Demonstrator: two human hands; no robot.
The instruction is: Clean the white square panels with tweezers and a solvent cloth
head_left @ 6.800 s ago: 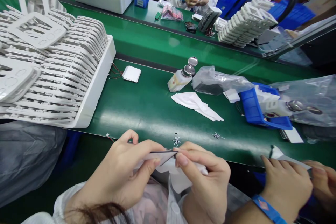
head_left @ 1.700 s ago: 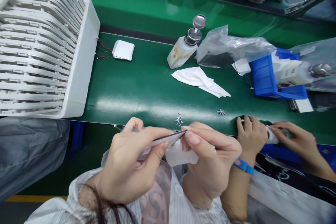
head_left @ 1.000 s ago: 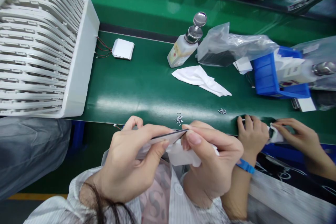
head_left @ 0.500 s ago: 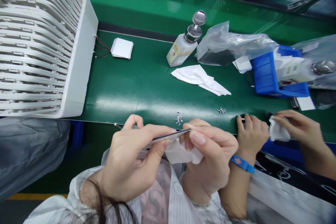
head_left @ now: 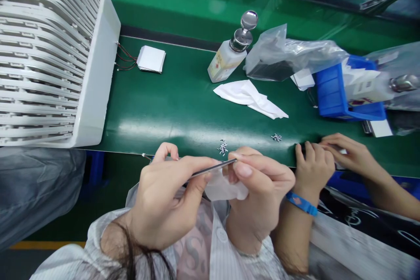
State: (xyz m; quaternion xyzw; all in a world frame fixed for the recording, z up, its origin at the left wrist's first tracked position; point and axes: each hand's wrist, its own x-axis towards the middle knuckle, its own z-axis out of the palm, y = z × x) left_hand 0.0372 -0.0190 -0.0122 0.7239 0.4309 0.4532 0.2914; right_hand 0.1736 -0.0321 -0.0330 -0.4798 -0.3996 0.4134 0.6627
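Observation:
A thin dark-edged panel (head_left: 211,167) is seen nearly edge-on just in front of the table's front edge. My left hand (head_left: 169,197) pinches its left part between thumb and fingers, and a small white connector (head_left: 146,156) sticks out beside that hand. At the panel's right end, my right hand (head_left: 259,183) has thumb and fingers closed on a thin white cloth (head_left: 226,188), which hangs below the panel. Just beyond my hands, a small pile of screws (head_left: 223,147) lies on the green table (head_left: 164,109).
White rack of white frames (head_left: 98,70) at left; wired white pads (head_left: 151,59); pump bottle (head_left: 227,61); crumpled cloth (head_left: 251,98); plastic bag (head_left: 295,54); blue bin (head_left: 331,92) holding a bottle; second screw pile (head_left: 276,137). A person's hands (head_left: 316,162) work close on my right.
The panel has tilted closer to edge-on, and my right hand has shifted slightly left with the cloth. The neighbouring person's far hand has moved left toward their other hand.

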